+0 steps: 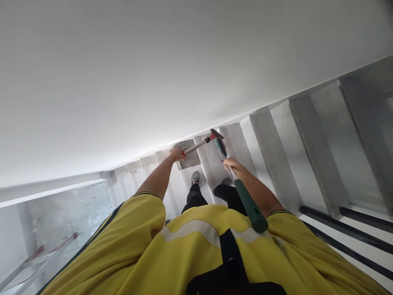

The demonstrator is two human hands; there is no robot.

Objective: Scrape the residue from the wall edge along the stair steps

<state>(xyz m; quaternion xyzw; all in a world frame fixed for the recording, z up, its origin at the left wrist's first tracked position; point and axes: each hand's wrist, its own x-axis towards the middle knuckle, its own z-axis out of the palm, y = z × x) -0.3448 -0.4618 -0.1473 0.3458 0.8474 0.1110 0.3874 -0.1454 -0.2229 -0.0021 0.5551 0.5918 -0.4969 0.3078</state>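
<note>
Gripping the pale shaft of a long tool with a thick green handle (245,198), our right hand (232,164) hides part of it; the dark far end blurs. Our left hand (177,154) holds a whitish stick tool with a red head (199,145), near the wall-side edge of a grey stair step (208,157). Whether the tools touch, we cannot tell.

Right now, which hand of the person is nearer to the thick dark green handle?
The right. The right hand grips the thin shaft just beyond the dark green handle; the left hand is farther away, to the left, holding another tool's pale handle.
</note>
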